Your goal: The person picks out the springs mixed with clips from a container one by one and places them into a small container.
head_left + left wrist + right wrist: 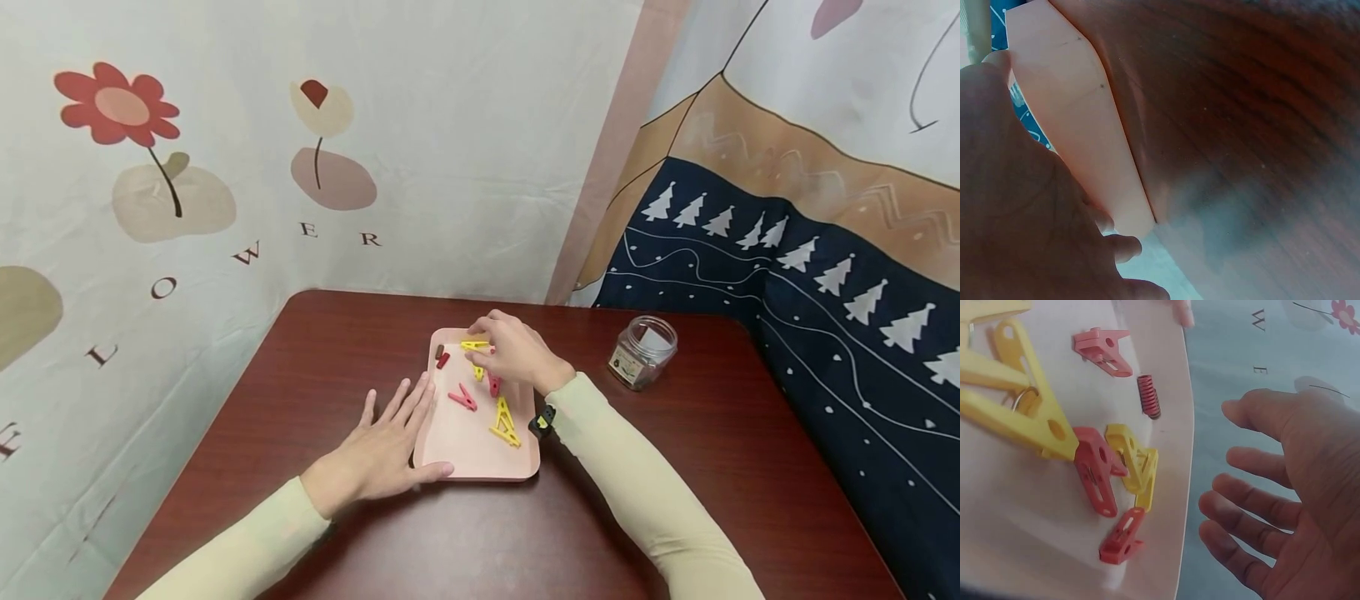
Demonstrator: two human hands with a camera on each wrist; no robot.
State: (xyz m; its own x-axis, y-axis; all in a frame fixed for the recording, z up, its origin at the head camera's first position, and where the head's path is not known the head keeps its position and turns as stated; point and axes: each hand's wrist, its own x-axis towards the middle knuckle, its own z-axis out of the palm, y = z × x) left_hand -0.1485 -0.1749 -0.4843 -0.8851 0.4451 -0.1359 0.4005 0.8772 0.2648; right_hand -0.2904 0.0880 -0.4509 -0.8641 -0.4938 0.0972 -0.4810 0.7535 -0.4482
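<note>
A pale pink tray (pixel 453 446) lies on the table and holds several yellow clothespins (pixel 505 425) and pink-red clothespins (pixel 463 398). Two small ribbed coils (pixel 1148 397), one red and one brownish, lie near its far left corner. My left hand (pixel 382 458) rests at the tray's left rim, fingers spread straight and thumb over the near part. Over the far end of the tray is my right hand (pixel 517 350), its fingers loosely bent. The right wrist view shows nothing between those fingers, apart from the yellow clothespin (pixel 1132 459) and red clothespin (pixel 1124 536) nearby.
To the right of the tray a clear glass jar (pixel 642 354) with a label stands without a lid. Dark red-brown wood forms the tabletop (pixel 337 367). Printed cloths (pixel 465 167) hang behind the table and along its right side.
</note>
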